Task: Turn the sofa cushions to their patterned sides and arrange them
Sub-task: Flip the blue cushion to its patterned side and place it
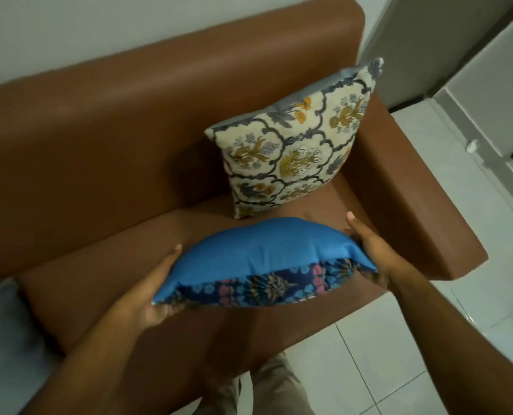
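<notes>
Hands clamped on opposite ends of blue cushion [249, 259]: left hand [156, 298] cupping the near-left corner, thumb along the plain side and fingers curled under the edge; right hand [369, 250] gripping the right end, thumb raised over the top, fingers tucked beneath. Well apart from each other, with the full cushion width between. Held above the front part of the seat, plain blue side facing up and away, dark floral side with pink and light-blue blossoms turned down toward the wearer, only a strip of it showing along the near edge. Just beyond, cream cushion [294, 145] standing tilted in the right corner, patterned side with grey and mustard motifs facing out, leaning against backrest and armrest of brown sofa [99, 130]. At far left edge, pale grey cushion [0, 319] lying on the seat, blurred. Below, beige trousers [267, 384] and white tiled floor [398, 339].
</notes>
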Tool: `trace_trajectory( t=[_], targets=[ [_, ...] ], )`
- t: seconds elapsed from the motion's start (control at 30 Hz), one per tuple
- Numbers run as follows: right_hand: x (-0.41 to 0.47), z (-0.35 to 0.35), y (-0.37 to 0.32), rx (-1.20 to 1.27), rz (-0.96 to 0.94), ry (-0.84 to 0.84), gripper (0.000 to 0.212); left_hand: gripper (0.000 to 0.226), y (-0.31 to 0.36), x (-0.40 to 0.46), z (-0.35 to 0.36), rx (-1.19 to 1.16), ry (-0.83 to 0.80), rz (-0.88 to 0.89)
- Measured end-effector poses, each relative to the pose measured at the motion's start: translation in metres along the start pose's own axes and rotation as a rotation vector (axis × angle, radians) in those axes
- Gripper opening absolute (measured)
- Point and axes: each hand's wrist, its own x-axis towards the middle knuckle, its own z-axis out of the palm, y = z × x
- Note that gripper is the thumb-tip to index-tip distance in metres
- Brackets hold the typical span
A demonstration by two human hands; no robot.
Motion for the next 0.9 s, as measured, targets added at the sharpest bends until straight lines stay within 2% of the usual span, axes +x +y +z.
trace_trajectory(
  t=[0.03,0.07,0.17,0.2,0.27,0.37,0.47,0.57,0.6,0.73,0.8,0.9],
  targets=[
    [0.000,0.016,0.006,0.056,-0.049,0.009,0.065,0.033,0.002,-0.004,-0.010,-0.007,0.065,-0.012],
    [-0.004,0.040,0.010,0.082,-0.111,0.024,0.068,0.033,0.002,-0.001,-0.026,-0.004,0.129,0.012],
    [-0.004,0.107,0.020,0.158,-0.298,0.074,0.100,0.052,-0.006,-0.008,-0.062,-0.097,0.263,0.172],
    [-0.006,0.126,0.022,0.181,-0.358,0.088,0.100,0.059,-0.010,-0.008,-0.063,-0.110,0.292,0.227],
    [-0.001,0.161,0.028,0.142,-0.464,0.165,0.081,0.070,-0.012,-0.010,-0.066,-0.074,0.338,0.317],
    [0.007,0.198,0.025,0.040,-0.571,0.294,0.038,0.099,-0.006,-0.011,-0.058,-0.108,0.280,0.371],
    [0.017,0.229,0.002,0.010,-0.552,0.390,0.023,0.104,0.017,-0.005,-0.060,-0.276,0.327,0.432],
    [0.025,0.260,-0.031,0.106,-0.554,0.399,0.027,0.117,0.053,0.002,-0.079,-0.393,0.351,0.464],
    [0.028,0.271,-0.042,0.110,-0.546,0.388,0.029,0.115,0.067,0.001,-0.088,-0.407,0.377,0.496],
    [0.055,0.310,-0.081,0.032,-0.533,0.414,0.044,0.076,0.113,0.014,-0.119,-0.420,0.515,0.626],
    [0.076,0.324,-0.100,-0.083,-0.518,0.418,0.050,0.076,0.130,0.029,-0.125,-0.354,0.561,0.592],
    [0.114,0.330,-0.116,-0.185,-0.421,0.379,0.066,0.070,0.139,0.055,-0.135,-0.302,0.503,0.531]
  ],
)
